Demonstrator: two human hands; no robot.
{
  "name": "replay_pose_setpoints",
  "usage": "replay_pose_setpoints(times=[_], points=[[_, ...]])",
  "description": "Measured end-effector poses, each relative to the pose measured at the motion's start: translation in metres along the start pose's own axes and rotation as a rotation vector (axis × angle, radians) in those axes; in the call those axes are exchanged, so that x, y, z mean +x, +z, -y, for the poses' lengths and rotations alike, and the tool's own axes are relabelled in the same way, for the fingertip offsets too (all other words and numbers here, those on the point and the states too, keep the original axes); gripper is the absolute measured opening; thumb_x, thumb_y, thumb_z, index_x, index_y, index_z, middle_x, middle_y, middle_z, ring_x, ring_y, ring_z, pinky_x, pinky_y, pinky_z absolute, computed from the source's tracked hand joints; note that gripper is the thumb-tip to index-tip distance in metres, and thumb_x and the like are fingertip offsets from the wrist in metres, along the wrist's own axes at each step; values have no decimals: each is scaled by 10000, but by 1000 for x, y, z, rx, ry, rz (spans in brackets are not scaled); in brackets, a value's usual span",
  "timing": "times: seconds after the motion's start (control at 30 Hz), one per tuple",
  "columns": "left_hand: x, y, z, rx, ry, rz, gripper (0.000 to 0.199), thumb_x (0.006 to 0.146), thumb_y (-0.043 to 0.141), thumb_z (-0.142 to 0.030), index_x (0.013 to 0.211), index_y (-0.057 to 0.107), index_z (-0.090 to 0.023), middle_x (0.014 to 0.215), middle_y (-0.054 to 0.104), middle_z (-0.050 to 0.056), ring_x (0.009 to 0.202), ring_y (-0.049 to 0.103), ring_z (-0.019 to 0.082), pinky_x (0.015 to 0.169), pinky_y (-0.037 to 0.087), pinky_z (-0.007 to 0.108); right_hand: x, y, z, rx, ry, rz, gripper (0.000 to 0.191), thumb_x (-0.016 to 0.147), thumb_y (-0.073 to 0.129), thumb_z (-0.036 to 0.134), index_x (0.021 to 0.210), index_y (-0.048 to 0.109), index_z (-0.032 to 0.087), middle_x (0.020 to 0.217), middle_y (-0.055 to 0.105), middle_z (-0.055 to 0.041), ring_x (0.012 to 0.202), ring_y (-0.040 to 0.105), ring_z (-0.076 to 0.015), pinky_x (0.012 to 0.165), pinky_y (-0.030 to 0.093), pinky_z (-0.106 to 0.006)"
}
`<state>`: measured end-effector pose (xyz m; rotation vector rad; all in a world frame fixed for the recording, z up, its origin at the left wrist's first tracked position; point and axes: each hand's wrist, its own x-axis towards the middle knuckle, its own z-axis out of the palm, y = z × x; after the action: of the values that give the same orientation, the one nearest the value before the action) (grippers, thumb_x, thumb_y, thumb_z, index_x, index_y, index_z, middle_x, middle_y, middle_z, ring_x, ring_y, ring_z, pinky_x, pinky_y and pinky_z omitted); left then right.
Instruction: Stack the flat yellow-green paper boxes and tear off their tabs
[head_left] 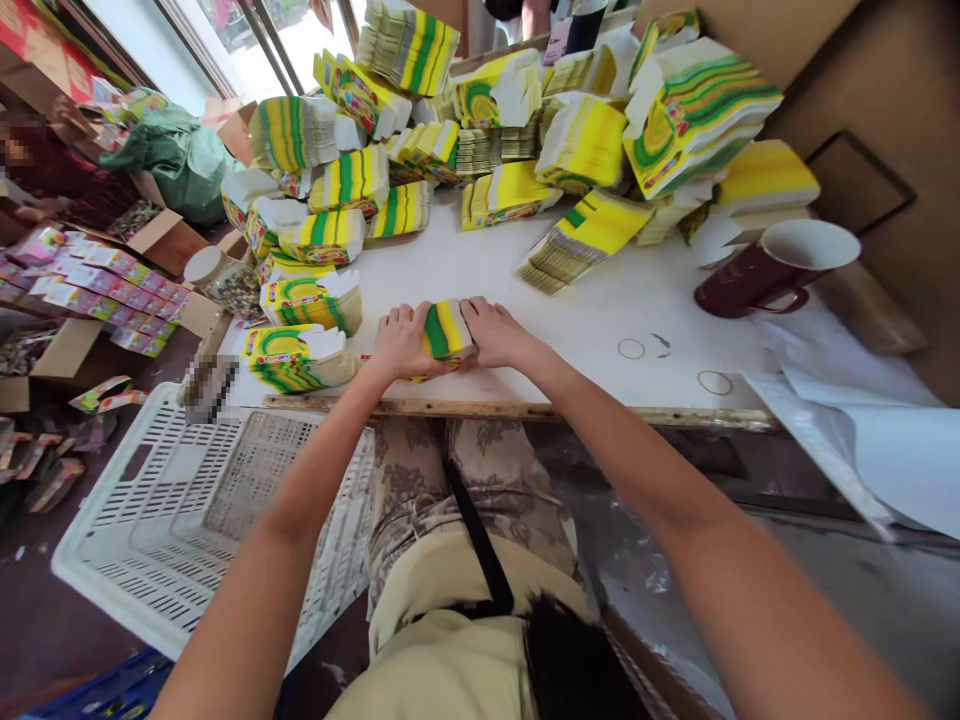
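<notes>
Between my two hands, near the front edge of the white table, is a stack of flat printed cartons in yellow, green and white. My left hand is closed on the stack's left side, and my right hand grips its right side. The stack's underside is hidden by my hands. Just left of my left hand lies another bundle of the same cartons, with a further bundle behind it.
Many carton bundles are heaped at the back. A maroon mug stands at the right, near rubber bands and plastic sheeting. A white crate is at lower left. Beyond it are pink boxes and a person's arm.
</notes>
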<state>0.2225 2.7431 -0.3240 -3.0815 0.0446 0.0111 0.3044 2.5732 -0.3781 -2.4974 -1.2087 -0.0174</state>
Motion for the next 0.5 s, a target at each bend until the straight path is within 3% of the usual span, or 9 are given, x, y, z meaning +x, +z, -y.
replay_pose_setpoints(times=[0.13, 0.23, 0.33, 0.5], points=[[-3, -2, 0, 21, -25, 13, 1083, 558, 764, -673, 1417, 344, -164, 1254, 514, 187, 1163, 468, 376, 962, 340, 440, -22, 0, -6, 69, -14, -95, 1115, 581, 859, 431, 1459, 251, 107, 1528, 236, -262, 1408, 274, -409, 1114, 304, -573], [-2, 0, 1, 11, -25, 2, 1086, 546, 774, -673, 1414, 350, -177, 1258, 510, 181, 1163, 466, 373, 966, 336, 436, -51, -1, -5, 114, -5, -239, 754, 747, 745, 320, 1388, 403, 118, 1439, 401, -215, 1335, 393, -343, 1086, 367, -492], [-1, 3, 3, -12, -21, -11, 1091, 538, 784, -665, 1412, 349, -180, 1259, 501, 183, 1165, 460, 377, 978, 328, 445, -73, -3, 1, 125, 25, -300, 436, 850, 596, 220, 1278, 543, 159, 1269, 553, -159, 1186, 507, -300, 1025, 413, -460], [0, 5, 4, -28, -22, -25, 1096, 533, 787, -666, 1410, 340, -186, 1252, 503, 178, 1174, 452, 383, 979, 330, 454, -78, 0, 8, 67, 55, -293, 344, 884, 496, 158, 1200, 629, 180, 1208, 608, -125, 1116, 525, -277, 972, 419, -425]])
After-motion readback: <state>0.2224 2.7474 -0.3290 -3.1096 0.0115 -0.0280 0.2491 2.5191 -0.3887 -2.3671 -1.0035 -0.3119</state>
